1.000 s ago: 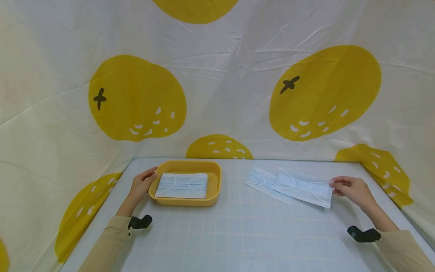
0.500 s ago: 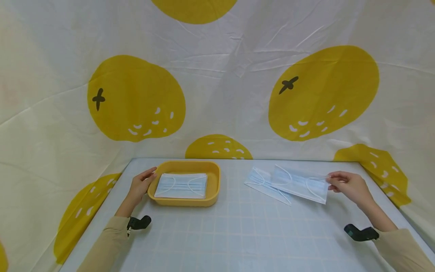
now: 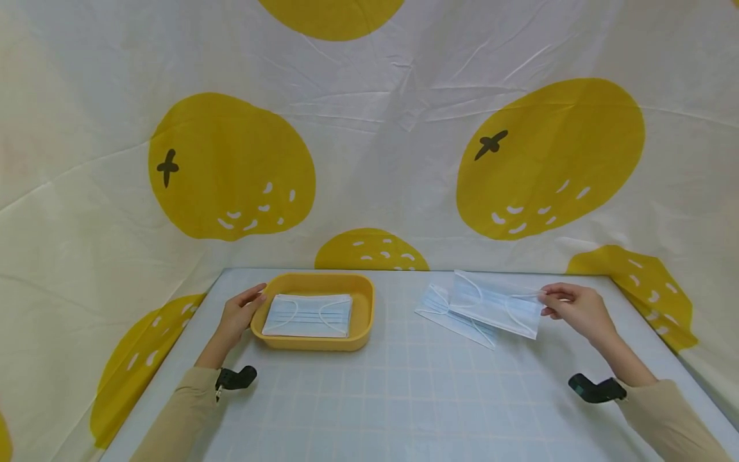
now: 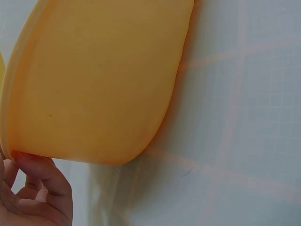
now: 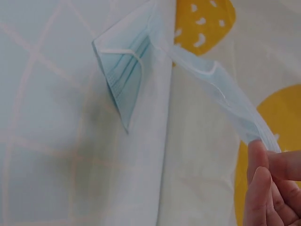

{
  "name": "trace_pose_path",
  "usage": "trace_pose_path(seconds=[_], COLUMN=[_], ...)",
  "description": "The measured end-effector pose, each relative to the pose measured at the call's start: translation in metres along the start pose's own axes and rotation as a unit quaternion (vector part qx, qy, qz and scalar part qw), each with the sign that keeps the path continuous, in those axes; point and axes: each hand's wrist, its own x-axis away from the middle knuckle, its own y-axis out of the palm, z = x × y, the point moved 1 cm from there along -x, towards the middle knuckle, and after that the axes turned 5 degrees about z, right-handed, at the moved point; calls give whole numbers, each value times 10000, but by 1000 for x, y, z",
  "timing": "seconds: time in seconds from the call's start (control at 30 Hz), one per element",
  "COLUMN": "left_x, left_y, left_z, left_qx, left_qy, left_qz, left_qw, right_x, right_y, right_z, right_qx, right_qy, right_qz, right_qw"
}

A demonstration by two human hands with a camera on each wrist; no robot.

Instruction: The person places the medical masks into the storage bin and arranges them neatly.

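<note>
My left hand (image 3: 235,316) touches the left end of a yellow plastic tray (image 3: 362,333). The left wrist view shows a fingertip (image 4: 29,159) pressed against the tray's outer wall, just below the rim. A light-blue face mask (image 3: 308,316) with white ear loops lies flat in the tray; whether others are under it I cannot tell. My right hand (image 3: 579,311) pinches the right end of another face mask (image 3: 491,303), held up and slanting over the table. Partly behind it, a further face mask (image 3: 430,301) lies on the table.
The pale-blue table (image 3: 398,398) has a light grid pattern. A white cloth (image 3: 383,173) printed with large yellow fruit hangs along its back and sides. Black wrist devices (image 3: 597,388) sit on both arms.
My right hand has moved left and slightly away from me, lifting the pinched mask further over the one on the table. My left hand and the tray stay in place.
</note>
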Motion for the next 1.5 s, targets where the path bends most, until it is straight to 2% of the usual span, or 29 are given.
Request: trace_pose_path(seconds=[0.47, 0.77, 1.13, 1.37, 1.5], left_x=[1, 0, 0, 0, 0], left_y=[-2, -2, -1, 0, 1], left_z=[-2, -2, -1, -1, -2], left_qx=[115, 135, 84, 141, 142], left_qy=[234, 207, 214, 159, 135], left_qz=[24, 47, 19, 20, 52], left_qw=[9997, 9997, 9997, 9998, 9998], right_x=[-6, -7, -4, -3, -5], right_y=[17, 28, 40, 47, 54], right_z=[-22, -37, -53, -61, -66], right_qx=[-437, -745, -1006, -1552, -1654], right_qy=[-267, -356, -227, 4, 36], right_qz=[49, 11, -207, -465, -575], right_qw=[9987, 9966, 9945, 9868, 9845])
